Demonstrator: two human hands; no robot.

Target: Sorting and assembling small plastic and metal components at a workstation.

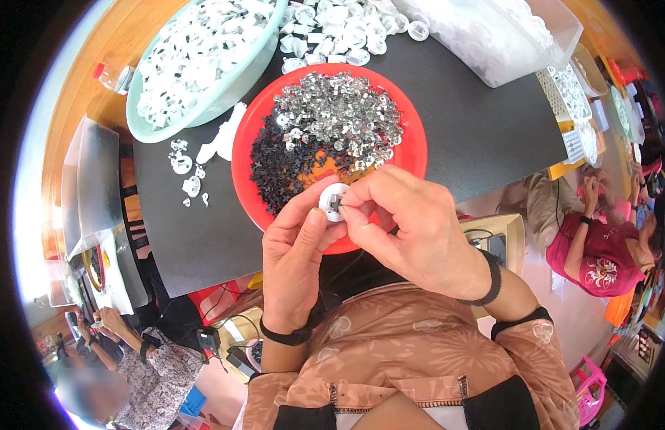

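My left hand [295, 247] holds a small round white plastic part [326, 203] between thumb and fingers, above the near side of a red round tray [412, 115]. A dark piece [336, 203] sits at the middle of the white part. The thumb and forefinger of my right hand [422, 229] are pinched together at that dark piece, and their tips partly hide it. In the tray lie a heap of small shiny metal pieces [347, 115] and a pile of small black pieces [268, 172]. An orange patch of the tray's bottom shows between them.
A pale green basin [235, 89] full of white parts stands at the far left of the dark table [483, 136]. Loose white parts [332, 32] lie behind the tray, others [185, 175] to its left. A translucent bin [483, 54] stands far right. Other people sit on both sides.
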